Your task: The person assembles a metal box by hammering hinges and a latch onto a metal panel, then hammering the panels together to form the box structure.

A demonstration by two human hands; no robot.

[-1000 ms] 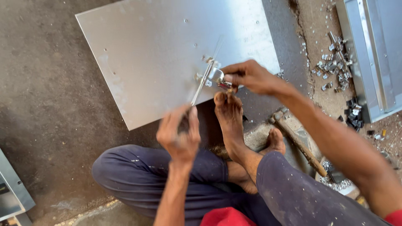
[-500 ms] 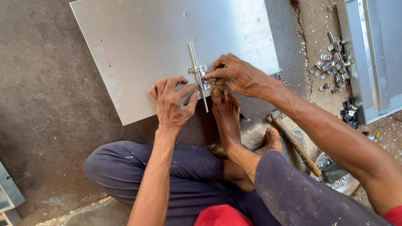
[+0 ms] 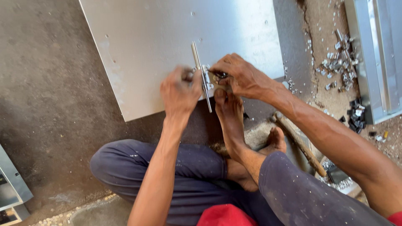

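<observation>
Your left hand [image 3: 181,90] is curled, pressing beside the metal latch [image 3: 202,77] on the steel sheet [image 3: 167,37]. Your right hand [image 3: 240,77] pinches the latch's bracket.

My left hand [image 3: 181,90] is smeared by motion, so I cannot tell its grip. My right hand [image 3: 238,77] covers the fitting under my fingers. The metal sheet [image 3: 167,42] runs off the top edge, and the pile of small metal parts [image 3: 339,62] is too small to identify.
</observation>
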